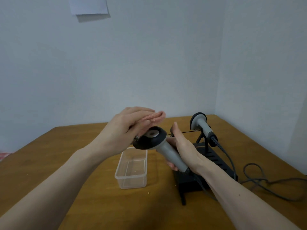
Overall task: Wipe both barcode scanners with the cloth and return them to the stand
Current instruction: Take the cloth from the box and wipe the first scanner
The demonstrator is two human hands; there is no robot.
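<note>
Two barcode scanners were in view, both of the same make: a light grey plastic handle flaring into a rounded black head. The nearer grey-and-black barcode scanner (163,147) was held up in the air above the brown wooden table (69,163), tilted so that its head pointed up and to the left and its handle ran down to the right. The top of its head showed a pale grey round patch ringed in black. The right hand (181,149) gripped its handle, fingers curled round the far side and the thumb standing up. A dark cable left the butt of the handle below that hand.

The left hand (126,128) had its fingers fairly straight and pressed a folded pink cloth (155,117) against the upper left of the scanner's head, with a fold of the cloth sticking out past the fingertips.

The second grey-and-black scanner (201,126) sat on the black metal stand (214,159) at the right rear of the table, its head raised and turned to the left. Its grey cable (252,178) trailed off in loops across the table to the right.

One clear plastic rectangular container (132,168) stood open on the table just left of the stand, beneath the held scanner. One sheet of white paper (88,5) hung on the pale wall at top left.
</note>
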